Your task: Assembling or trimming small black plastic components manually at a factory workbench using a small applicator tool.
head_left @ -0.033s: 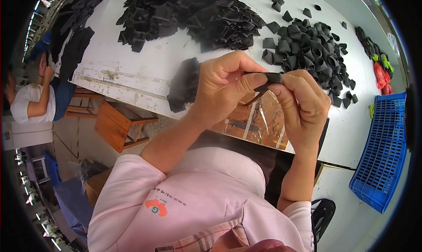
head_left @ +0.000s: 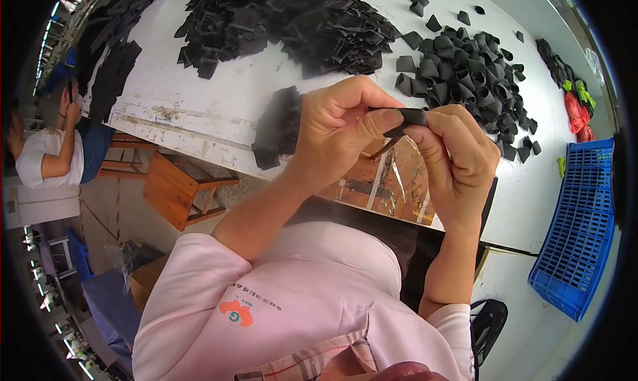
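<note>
Between my two hands a small black fabric piece is stretched in front of me, above the table's near edge. My left hand pinches its left end between thumb and fingers. The fingertips of my right hand are closed on its right end. Just left of my left hand lies a fanned stack of black fabric pieces. Beyond my right hand sits a heap of folded, looped black pieces. My fingers partly cover the held piece.
Large piles of flat black pieces cover the far white table. A brown board lies below my hands. A blue plastic crate stands at the right. A wooden stool and a co-worker are to the left.
</note>
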The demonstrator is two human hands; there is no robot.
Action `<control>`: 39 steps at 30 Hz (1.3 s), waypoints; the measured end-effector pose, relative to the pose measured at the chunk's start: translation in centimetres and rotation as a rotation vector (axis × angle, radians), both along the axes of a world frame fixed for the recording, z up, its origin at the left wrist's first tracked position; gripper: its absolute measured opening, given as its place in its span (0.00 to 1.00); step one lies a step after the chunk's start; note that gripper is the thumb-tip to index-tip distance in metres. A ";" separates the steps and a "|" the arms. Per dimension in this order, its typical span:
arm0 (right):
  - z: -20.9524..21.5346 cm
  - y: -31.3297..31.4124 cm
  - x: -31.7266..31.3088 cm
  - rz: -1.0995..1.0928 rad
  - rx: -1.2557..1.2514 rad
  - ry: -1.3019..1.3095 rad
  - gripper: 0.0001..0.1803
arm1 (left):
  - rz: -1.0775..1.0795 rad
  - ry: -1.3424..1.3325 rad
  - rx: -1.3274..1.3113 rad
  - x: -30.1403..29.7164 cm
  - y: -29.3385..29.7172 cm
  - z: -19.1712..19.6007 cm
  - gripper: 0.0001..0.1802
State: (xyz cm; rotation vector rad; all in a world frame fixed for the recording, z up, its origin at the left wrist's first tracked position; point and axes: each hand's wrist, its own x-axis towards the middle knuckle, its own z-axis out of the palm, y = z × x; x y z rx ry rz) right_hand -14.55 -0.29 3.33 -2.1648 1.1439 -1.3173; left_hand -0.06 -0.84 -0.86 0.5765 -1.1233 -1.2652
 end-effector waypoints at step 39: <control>-9.6 5.1 -1.4 0.152 1.011 -1.099 0.06 | -0.273 0.110 0.705 0.2 6.0 -4.5 0.10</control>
